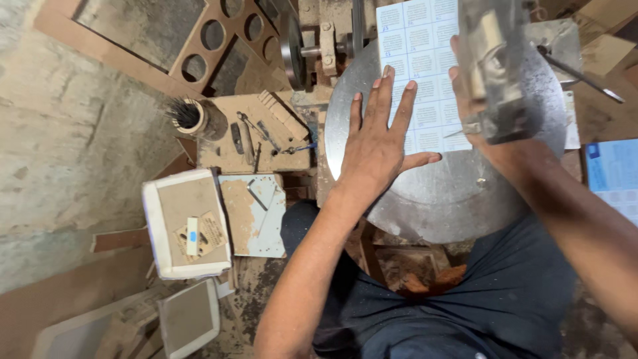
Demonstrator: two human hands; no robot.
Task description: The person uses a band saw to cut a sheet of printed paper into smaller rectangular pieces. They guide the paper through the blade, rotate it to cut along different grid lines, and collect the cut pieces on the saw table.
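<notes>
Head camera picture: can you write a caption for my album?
Left hand presses a printed grid sheet flat on a round metal disc.

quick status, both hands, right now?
Left hand: open, fingers spread, flat on the printed sheet and round metal plate.
Right hand: mostly hidden behind a blurred metal block; grip cannot be told.

2 hands (pixel 375 149), 1 round metal disc (pixel 458 199), 1 printed sheet (pixel 425 73), 2 white-framed boards (pixel 187 223), 1 pot of bristles (pixel 193 116).
</notes>
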